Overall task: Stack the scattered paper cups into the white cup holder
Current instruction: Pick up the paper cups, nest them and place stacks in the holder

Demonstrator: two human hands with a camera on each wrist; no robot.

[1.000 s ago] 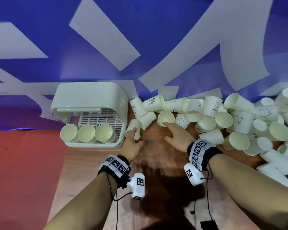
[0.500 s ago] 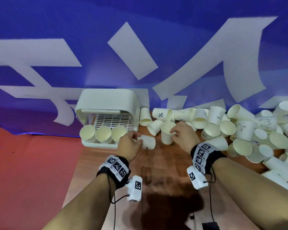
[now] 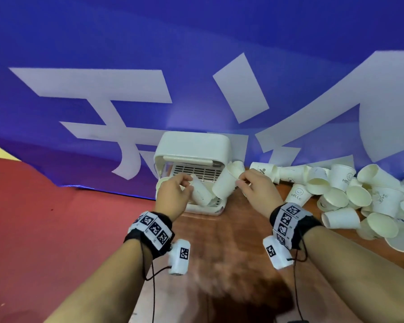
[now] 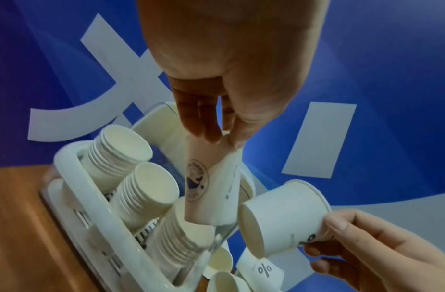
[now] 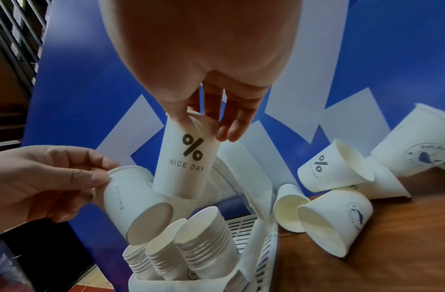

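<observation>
Head view: both hands meet at frame centre, just in front of the white holder (image 3: pixel 193 145), which stands against the blue banner (image 3: pixel 126 38) at the far edge of the wooden table (image 3: pixel 238 229). The left hand (image 3: pixel 173 197) pinches the rim end of a whale-logo cup (image 3: pixel 200 191), base pointing down and right toward the holder's tray. The right hand (image 3: pixel 258 190) pinches the rim of a "%" cup (image 3: pixel 224 185), base pointing down and left; the two cups sit side by side, and I cannot tell whether they touch.

In the left wrist view, the fingertips (image 4: pixel 211 136) and thumb grip the whale cup (image 4: pixel 211 181) at its top, with its base just above the nearest of three stacks (image 4: pixel 131 177) lying tilted in the holder (image 4: pixel 74 207). The "%" cup (image 4: pixel 281 215) is at the lower right, held by the other hand (image 4: pixel 381 247).

In the right wrist view, the fingers (image 5: pixel 231 122) curl over the rim of the cup marked "NICE DAY" (image 5: pixel 186 158) at centre; the whale cup (image 5: pixel 134 203) is at lower left, its base over the stacks (image 5: pixel 181 252).

Loose cups (image 3: pixel 336 194) lie piled on the table across the right of the head view.
</observation>
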